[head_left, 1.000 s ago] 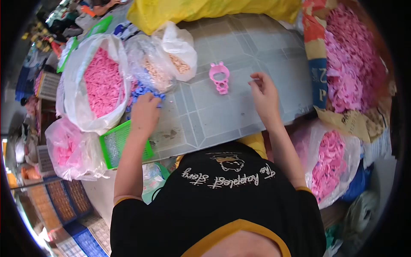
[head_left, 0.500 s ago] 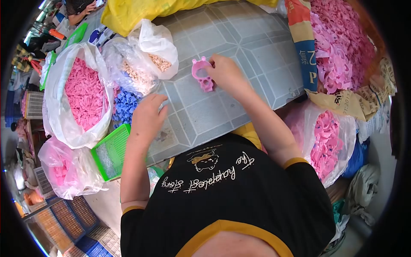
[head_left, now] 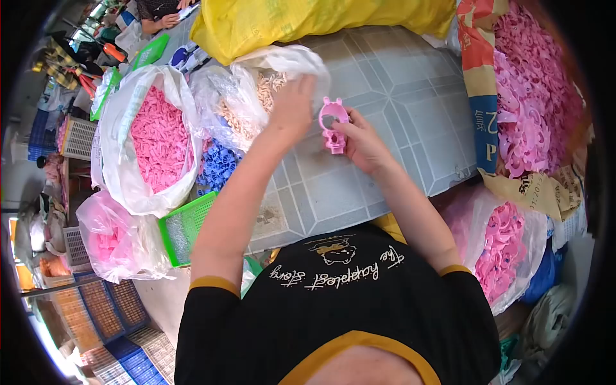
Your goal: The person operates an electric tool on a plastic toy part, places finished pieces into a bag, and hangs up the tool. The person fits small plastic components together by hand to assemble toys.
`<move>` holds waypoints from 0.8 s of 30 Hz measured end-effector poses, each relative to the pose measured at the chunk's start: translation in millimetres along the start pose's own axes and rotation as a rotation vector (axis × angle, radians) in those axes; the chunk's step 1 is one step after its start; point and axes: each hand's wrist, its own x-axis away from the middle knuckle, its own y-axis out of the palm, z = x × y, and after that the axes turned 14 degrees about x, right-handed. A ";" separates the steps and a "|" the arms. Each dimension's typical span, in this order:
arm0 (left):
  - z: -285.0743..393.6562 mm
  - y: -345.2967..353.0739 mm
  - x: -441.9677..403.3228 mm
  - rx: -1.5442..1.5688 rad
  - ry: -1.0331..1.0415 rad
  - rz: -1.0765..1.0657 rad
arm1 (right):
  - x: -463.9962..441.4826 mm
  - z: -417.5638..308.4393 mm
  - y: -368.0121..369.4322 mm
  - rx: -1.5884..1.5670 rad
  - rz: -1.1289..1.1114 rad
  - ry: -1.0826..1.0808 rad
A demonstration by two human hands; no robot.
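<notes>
A pink plastic frame-like piece with two small ears and a large round opening is in my right hand, pinched between thumb and fingers above the table. My left hand reaches over the mouth of a clear plastic bag that holds small beige pieces. Its fingers are blurred, so whether they hold anything cannot be made out. Just below that bag lies a heap of small blue pieces.
The grey tiled-pattern table bears a white bag of pink pieces and a green basket at left. A yellow sack lies along the back. At right stand a large paper sack and a clear bag with pink parts.
My left hand has moved from the near left table area up and right to the beige pieces' bag. My right hand still holds the pink piece, now more upright. The view has shifted.
</notes>
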 end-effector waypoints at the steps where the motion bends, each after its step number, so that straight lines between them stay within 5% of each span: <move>1: -1.8 11.1 0.3 0.024 0.038 -0.090 | 0.5 3.3 -4.2 -0.027 -0.018 -0.045; 4: -7.6 24.9 -2.2 0.056 0.083 -0.293 | 4.8 -4.2 -10.0 -0.037 0.031 -0.087; 12: -3.6 -40.2 8.8 0.151 -0.267 0.181 | -11.0 -0.4 -10.5 -0.131 -0.063 -0.020; 18: -31.9 -54.2 16.3 -0.325 -0.388 -0.264 | 0.7 -2.4 3.5 -0.045 -0.137 0.110; 24: -24.9 -52.6 12.8 -0.278 -0.338 -0.231 | -0.2 -3.2 -3.7 -0.116 -0.191 0.052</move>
